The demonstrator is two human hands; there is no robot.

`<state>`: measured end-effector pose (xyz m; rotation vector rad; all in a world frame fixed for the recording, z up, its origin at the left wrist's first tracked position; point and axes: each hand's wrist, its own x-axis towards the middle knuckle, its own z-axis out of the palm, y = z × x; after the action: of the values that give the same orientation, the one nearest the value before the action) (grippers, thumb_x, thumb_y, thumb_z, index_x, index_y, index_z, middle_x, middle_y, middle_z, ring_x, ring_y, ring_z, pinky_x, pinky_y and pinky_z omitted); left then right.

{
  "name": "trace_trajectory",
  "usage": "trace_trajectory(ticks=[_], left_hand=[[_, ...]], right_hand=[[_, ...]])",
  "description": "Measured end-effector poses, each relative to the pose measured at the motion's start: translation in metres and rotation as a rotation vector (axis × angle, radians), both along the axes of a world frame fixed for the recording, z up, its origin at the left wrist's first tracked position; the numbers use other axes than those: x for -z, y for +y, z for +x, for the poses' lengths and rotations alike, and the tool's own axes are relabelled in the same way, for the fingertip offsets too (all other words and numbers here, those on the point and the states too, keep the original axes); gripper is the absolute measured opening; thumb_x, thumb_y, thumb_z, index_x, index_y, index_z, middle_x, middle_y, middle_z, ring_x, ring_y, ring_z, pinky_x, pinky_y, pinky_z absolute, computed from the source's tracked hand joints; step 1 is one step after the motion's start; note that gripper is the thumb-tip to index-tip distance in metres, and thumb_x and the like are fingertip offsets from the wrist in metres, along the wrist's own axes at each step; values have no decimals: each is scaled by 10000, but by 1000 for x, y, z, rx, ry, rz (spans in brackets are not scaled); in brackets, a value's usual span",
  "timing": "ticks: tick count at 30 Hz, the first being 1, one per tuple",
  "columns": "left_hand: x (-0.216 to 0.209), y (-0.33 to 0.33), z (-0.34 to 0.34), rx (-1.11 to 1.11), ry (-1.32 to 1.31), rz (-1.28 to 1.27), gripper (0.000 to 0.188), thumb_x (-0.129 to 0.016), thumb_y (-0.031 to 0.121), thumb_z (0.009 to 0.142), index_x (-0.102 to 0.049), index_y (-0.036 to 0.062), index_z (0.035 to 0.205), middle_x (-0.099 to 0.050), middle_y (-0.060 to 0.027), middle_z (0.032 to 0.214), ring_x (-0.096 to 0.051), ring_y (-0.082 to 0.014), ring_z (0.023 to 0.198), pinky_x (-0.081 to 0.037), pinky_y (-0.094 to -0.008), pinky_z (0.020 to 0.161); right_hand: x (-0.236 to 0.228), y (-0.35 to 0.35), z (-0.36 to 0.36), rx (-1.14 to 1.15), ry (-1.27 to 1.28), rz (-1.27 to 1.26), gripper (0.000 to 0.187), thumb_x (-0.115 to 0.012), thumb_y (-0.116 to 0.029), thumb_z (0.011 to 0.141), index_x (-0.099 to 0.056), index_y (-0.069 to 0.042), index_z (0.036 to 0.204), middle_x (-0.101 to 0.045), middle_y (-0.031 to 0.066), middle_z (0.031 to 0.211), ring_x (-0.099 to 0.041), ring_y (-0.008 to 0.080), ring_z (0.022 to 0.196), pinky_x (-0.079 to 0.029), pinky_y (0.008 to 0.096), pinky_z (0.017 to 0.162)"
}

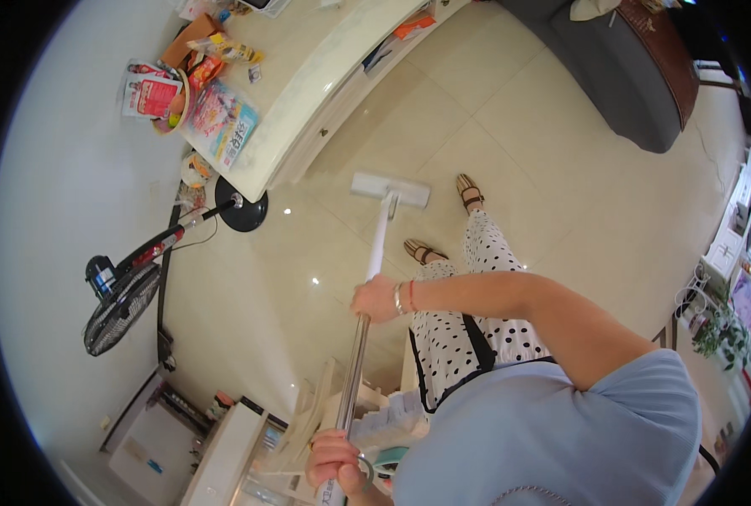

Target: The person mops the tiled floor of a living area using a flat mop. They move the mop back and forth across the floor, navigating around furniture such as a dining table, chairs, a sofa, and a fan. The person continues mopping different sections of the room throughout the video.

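Note:
A flat mop's white rectangular head [390,191] lies on the tiled floor, ahead of my feet. Its pole [355,371], white below and silver above, slants down toward the lower edge. My right hand [376,299], with bracelets at the wrist, is wrapped round the middle of the pole. Nearer the pole's top end, my left hand [335,462] is also closed round it. My striped shoes [426,250] stand just right of the pole, below and beside the mop head.
Left of the mop, a black pedestal fan [123,308] leans in view on its round base [242,205]. A pale cabinet [308,101] bearing snack packs [156,94] curves along the upper left. A grey sofa [611,80] is at upper right, a plant [724,336] far right. Pale wooden furniture [308,413] stands lower left.

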<state>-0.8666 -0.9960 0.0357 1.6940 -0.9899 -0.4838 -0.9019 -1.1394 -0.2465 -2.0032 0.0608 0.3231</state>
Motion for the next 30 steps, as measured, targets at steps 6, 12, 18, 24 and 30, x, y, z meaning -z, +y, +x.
trace_trajectory(ticks=[6,12,18,24,30], left_hand=[[71,-61,-37,13,197,-99,216,-606,37,838,-452,83,692,-571,-52,656,-557,-194,643,-503,-431,745],[150,-198,-89,275,236,-377,235,-580,-127,771,-444,65,750,-576,-94,676,-563,-219,601,-533,-476,778],[194,-238,-70,266,318,-405,251,-596,-129,791,-440,62,741,-575,-74,692,-580,-193,660,-511,-466,868],[182,-149,-31,111,318,-314,224,-554,-111,841,-431,58,760,-589,-81,727,-584,-195,721,-476,-488,920],[113,10,6,-107,283,-94,176,-563,-83,845,-467,37,758,-603,-119,720,-605,-254,723,-494,-530,894]], right_hand=[[45,-121,-87,276,-97,-258,77,-661,-176,737,-619,-128,779,-627,58,850,-626,292,849,-537,430,676],[95,-253,-172,570,-24,-387,157,-632,-72,729,-515,-176,734,-527,0,780,-569,218,891,-458,398,719],[111,-302,-155,694,91,-494,152,-620,-66,743,-521,-180,748,-530,-16,775,-557,214,911,-422,377,723],[120,-229,-102,530,45,-495,163,-659,-70,718,-554,-185,766,-571,4,807,-567,241,905,-483,397,721],[96,-64,-24,370,-67,-342,159,-700,-95,697,-579,-181,752,-579,4,818,-569,255,913,-502,398,713]])
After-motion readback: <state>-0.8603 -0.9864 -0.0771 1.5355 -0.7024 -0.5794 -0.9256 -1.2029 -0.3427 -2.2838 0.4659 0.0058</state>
